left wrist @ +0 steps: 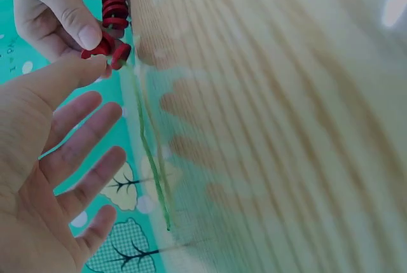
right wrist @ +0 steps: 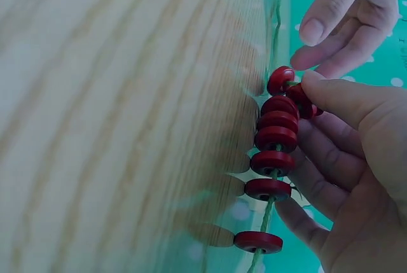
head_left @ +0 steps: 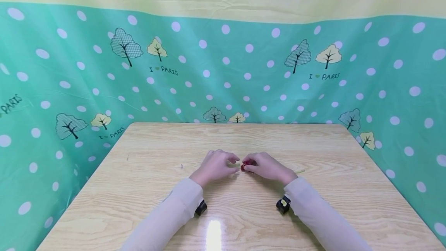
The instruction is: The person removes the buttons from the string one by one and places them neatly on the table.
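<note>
The right hand (head_left: pixel 267 167) pinches a red bead (right wrist: pixel 301 103); the left hand (head_left: pixel 216 167) spreads empty fingers. The string (left wrist: pixel 153 163) runs sideways; one end lies by the left.

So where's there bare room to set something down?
The table is bare from the left hand and right hand back to the curtain, and right of the right sleeve. It's crowded around both hands, where the right pinches red beads on string.

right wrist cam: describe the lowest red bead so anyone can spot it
Start at the wooden table, then find the green string of red beads beside the right hand. Take the lowest bead, set apart by the longest stretch of bare string above it.
</note>
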### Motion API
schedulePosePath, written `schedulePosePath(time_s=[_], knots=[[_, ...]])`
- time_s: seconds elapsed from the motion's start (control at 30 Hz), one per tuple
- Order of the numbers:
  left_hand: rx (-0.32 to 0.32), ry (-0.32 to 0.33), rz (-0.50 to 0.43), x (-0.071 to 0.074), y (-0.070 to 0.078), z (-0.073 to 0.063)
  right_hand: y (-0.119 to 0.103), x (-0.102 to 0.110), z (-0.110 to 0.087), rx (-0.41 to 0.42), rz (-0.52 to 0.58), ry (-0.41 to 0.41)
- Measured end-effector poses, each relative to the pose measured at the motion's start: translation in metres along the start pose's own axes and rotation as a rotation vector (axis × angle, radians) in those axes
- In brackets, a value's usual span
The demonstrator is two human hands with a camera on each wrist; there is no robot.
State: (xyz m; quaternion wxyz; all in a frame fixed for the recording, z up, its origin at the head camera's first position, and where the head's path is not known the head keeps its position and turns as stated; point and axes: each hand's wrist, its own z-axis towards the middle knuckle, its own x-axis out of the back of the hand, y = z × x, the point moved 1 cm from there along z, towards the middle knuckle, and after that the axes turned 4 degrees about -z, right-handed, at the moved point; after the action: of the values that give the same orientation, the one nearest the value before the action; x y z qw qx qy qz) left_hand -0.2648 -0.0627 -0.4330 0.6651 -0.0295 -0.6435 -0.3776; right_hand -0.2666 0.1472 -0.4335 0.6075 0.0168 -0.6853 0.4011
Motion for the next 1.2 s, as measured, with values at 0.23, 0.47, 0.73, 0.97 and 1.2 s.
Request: schedulePosePath(time_s=[0.23,0.47,0.73,0.97,1.2], knots=[[0.033,-0.019,-0.031,-0.003,0.003,0.009,0.003,0.000,-0.001,-0.029,0.077,-0.018],[0.055,-0.046,-0.087,-0.005,0.007,0.014,0.005,-0.001,-0.001,-0.029,0.140,-0.032],[0.088,-0.072,-0.105,-0.005,0.010,0.015,0.005,0.001,-0.002,-0.037,0.167,-0.027],[0.076,-0.077,-0.130,-0.006,0.010,0.016,0.004,0.001,-0.002,-0.034,0.168,-0.022],[0.118,-0.073,-0.167,-0.006,0.010,0.016,0.006,0.000,-0.001,-0.037,0.183,-0.011]])
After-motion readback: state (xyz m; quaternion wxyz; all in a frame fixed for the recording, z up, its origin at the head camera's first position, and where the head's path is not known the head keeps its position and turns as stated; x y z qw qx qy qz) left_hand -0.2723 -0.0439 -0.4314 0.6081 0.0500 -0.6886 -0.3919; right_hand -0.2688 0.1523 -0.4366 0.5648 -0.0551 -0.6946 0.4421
